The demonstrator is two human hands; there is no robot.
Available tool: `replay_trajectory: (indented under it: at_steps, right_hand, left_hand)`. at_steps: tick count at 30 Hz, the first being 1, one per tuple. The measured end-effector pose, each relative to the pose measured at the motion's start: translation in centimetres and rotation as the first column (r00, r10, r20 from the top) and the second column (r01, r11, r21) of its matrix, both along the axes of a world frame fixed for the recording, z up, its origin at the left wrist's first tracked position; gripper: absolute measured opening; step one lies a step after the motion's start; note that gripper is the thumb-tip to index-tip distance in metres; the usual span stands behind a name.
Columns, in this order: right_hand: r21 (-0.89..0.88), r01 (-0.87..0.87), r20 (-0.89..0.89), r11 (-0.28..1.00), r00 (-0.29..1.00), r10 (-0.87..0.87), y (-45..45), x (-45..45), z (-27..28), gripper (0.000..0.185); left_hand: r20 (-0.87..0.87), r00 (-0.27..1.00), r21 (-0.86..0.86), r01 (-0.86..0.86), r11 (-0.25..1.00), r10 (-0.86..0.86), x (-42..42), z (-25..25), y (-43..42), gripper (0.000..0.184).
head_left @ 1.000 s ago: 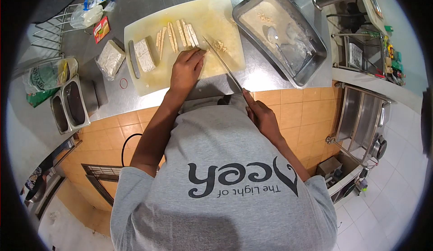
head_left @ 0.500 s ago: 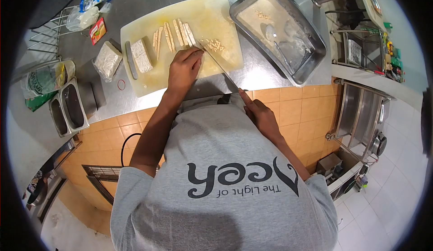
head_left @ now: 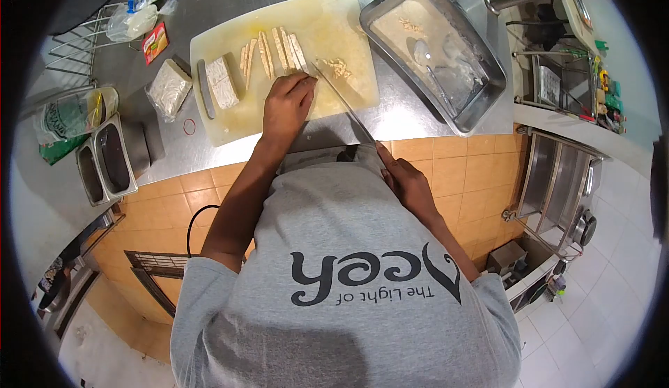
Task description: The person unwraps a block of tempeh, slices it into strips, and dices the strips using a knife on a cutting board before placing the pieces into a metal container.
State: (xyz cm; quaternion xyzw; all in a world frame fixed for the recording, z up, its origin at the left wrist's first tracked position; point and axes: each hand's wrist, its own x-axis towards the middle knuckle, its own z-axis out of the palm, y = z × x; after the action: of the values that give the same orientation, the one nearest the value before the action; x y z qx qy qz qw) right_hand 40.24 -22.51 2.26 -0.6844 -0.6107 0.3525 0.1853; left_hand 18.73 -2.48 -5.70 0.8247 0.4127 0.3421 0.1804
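On the pale cutting board lie several thin tempeh strips in small groups, with a tempeh block to their left. My left hand is closed, its fingertips curled over the near ends of the rightmost strips. My right hand grips the handle of a long knife near the counter edge. The blade slants up and left across the board, its tip just right of those strips. Small chopped tempeh bits lie right of the blade. My left fingers partly hide the strip ends.
A deep metal tray at the right holds pale batter, a spoon and some tempeh bits. Left of the board are a wrapped tempeh block, a red packet and plastic bags. Metal containers stand at the far left.
The knife tip has shifted slightly right, away from the strip ends. My left hand stays on the strips. The whole view has moved a little.
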Motion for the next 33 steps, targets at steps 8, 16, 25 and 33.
replay_trajectory:
  at_steps: [8,16,25,33]
  right_hand:
    - [-0.022,0.011,-0.013,1.000,1.000,-0.011,-0.1,-0.2,0.4,0.065]
    - [-0.036,-0.002,0.045,0.999,0.999,0.003,-0.2,-0.6,-0.9,0.065]
    - [0.033,0.017,0.024,0.999,1.000,-0.018,0.3,-0.6,-1.7,0.066]
    - [-0.010,0.025,-0.010,1.000,1.000,-0.025,-0.2,-0.7,0.2,0.066]
  left_hand:
    - [-0.011,0.999,-0.030,-0.031,0.999,0.031,0.2,0.3,0.1,0.018]
    - [-0.006,1.000,-0.017,-0.016,1.000,0.016,0.1,0.1,0.2,0.019]
    - [-0.028,1.000,0.000,0.013,1.000,-0.013,-0.3,0.6,-0.4,0.028]
    - [-0.028,1.000,-0.020,0.011,1.000,-0.012,-0.1,0.5,-0.1,0.031]
